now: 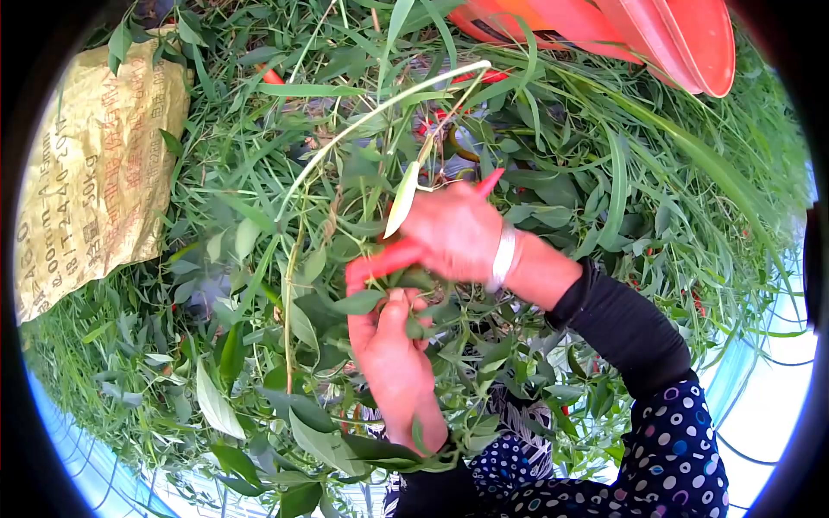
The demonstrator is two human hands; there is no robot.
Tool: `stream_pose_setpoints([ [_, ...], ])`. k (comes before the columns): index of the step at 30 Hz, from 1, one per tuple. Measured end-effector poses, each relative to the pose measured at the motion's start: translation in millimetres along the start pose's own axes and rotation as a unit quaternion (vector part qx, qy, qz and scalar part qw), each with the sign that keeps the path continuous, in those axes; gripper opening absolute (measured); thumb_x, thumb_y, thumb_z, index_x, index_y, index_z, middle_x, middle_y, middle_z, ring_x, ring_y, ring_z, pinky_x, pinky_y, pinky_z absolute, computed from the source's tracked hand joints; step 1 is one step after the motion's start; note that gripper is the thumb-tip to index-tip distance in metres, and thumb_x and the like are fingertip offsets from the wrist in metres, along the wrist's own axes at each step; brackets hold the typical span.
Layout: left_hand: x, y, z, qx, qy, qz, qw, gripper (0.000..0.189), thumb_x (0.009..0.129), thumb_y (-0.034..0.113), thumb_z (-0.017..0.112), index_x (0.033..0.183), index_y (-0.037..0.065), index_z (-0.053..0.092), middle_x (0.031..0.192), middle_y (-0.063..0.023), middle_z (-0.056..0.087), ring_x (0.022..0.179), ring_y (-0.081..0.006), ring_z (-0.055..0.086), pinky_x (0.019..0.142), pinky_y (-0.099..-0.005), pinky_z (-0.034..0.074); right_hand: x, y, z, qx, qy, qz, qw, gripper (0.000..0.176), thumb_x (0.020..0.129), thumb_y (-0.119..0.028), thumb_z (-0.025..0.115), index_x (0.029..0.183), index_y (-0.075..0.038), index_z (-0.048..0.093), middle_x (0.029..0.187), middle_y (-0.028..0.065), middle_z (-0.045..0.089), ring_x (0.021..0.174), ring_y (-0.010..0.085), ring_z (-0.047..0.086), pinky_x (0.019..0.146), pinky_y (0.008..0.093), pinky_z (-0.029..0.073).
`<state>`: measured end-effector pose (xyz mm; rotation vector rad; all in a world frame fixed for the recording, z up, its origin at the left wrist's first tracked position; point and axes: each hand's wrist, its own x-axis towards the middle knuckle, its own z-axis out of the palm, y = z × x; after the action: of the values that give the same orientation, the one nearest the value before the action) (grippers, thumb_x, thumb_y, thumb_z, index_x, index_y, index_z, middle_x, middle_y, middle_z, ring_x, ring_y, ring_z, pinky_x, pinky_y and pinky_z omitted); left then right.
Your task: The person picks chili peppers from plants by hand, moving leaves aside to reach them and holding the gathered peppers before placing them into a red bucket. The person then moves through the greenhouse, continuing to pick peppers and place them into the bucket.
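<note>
My left hand (395, 363) is closed, thumb against fingers, around leafy stems of a green pepper plant (298, 324) low in the middle. Just above and to the right of it, my right hand (458, 229), blurred and wearing a pale bracelet, is closed on a red pepper (389, 261). The pepper's left part lies by my left fingertips. A second red tip (490, 183) sticks out at the far side of my right hand. A long pale-green leaf (402, 200) hangs beside its knuckles.
At the left lies a yellow woven sack (108, 164) with printed text. An orange-red plastic container (622, 34) rests at the top right. Dense leaves and grass surround my hands, with more red peppers (490, 76) among them. Pale blue sheeting (751, 380) borders the right side.
</note>
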<state>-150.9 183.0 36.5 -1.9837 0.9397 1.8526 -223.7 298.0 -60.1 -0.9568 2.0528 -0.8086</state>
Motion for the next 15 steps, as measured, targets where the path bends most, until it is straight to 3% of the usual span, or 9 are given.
stream_pose_setpoints([
  [1,0,0,-2,-0.001,-0.001,-0.003,1.0,0.049,0.083,0.002,0.049,0.129,0.012,0.039,0.087,-0.0036,0.059,0.065,-0.0075,0.051,0.05,-0.0179,0.034,3,31,4,-0.044,0.068,0.046,0.996,0.029,0.066,-0.015,0.061,0.094,-0.007,0.053,0.079,0.0116,0.056,0.069,0.0307,0.057,0.057,0.0379,0.044],
  [2,1,-1,-3,-0.04,-0.01,0.011,0.999,0.049,0.081,0.001,0.05,0.128,0.011,0.04,0.087,-0.0044,0.058,0.066,-0.0094,0.051,0.051,-0.0191,0.036,-1,63,2,-0.047,0.168,0.102,0.979,0.015,0.065,-0.011,0.059,0.076,-0.006,0.05,0.069,0.0124,0.054,0.064,0.032,0.057,0.056,0.0408,0.046],
  [4,5,0,-7,-0.1,-0.014,0.039,0.994,0.053,0.078,0.006,0.054,0.128,0.007,0.039,0.087,-0.0076,0.058,0.07,-0.0151,0.052,0.056,-0.0235,0.04,-6,92,-32,-0.023,0.226,0.156,0.961,0.018,0.066,-0.007,0.059,0.083,-0.006,0.054,0.072,0.0139,0.057,0.066,0.0314,0.059,0.058,0.0407,0.048],
  [5,5,3,-7,-0.102,-0.01,0.037,0.994,0.053,0.078,0.006,0.054,0.128,0.007,0.039,0.087,-0.0076,0.058,0.07,-0.0151,0.052,0.056,-0.0235,0.04,-9,103,-44,-0.065,0.157,0.181,0.969,0.027,0.064,-0.003,0.059,0.091,-0.004,0.057,0.074,0.016,0.056,0.068,0.034,0.056,0.061,0.0379,0.046],
  [6,2,9,-6,-0.114,0.006,0.031,0.993,0.055,0.077,0.009,0.056,0.129,0.006,0.037,0.086,-0.008,0.058,0.071,-0.0161,0.053,0.056,-0.0253,0.041,-11,119,-47,-0.103,0.202,0.073,0.971,0.027,0.065,-0.004,0.059,0.092,-0.004,0.056,0.074,0.0154,0.055,0.069,0.0352,0.056,0.062,0.0391,0.046],
  [8,2,11,-7,-0.155,-0.012,0.035,0.987,0.046,0.081,0.012,0.052,0.125,0.007,0.039,0.087,-0.0062,0.058,0.08,-0.0173,0.055,0.065,-0.0292,0.044,-9,143,-49,-0.181,0.185,0.138,0.956,0.028,0.066,-0.005,0.06,0.093,-0.005,0.057,0.078,0.0158,0.057,0.075,0.035,0.057,0.067,0.0415,0.047],
  [10,6,12,-10,-0.134,-0.009,0.034,0.99,0.052,0.08,0.016,0.055,0.128,0.007,0.036,0.085,-0.007,0.058,0.077,-0.0184,0.054,0.062,-0.0289,0.042,4,174,-44,-0.187,0.176,0.169,0.952,0.026,0.067,-0.006,0.06,0.093,-0.005,0.057,0.079,0.0161,0.058,0.078,0.0348,0.057,0.069,0.0421,0.047],
  [12,10,14,-11,-0.114,-0.007,0.033,0.993,0.058,0.079,0.02,0.057,0.13,0.007,0.033,0.083,-0.0077,0.058,0.074,-0.0194,0.053,0.058,-0.0286,0.04,17,202,-39,-0.3,0.025,0.328,0.895,0.024,0.073,-0.011,0.058,0.096,-0.007,0.058,0.088,0.0174,0.061,0.086,0.0342,0.058,0.074,0.0423,0.048],
  [15,14,16,-13,-0.105,-0.014,0.038,0.994,0.057,0.079,0.022,0.057,0.129,0.007,0.034,0.084,-0.0078,0.058,0.075,-0.0197,0.052,0.056,-0.027,0.039,29,230,-31,-0.4,-0.038,0.367,0.839,0.024,0.078,-0.017,0.054,0.1,-0.009,0.059,0.097,0.0179,0.061,0.092,0.0345,0.058,0.077,0.0425,0.048],
])
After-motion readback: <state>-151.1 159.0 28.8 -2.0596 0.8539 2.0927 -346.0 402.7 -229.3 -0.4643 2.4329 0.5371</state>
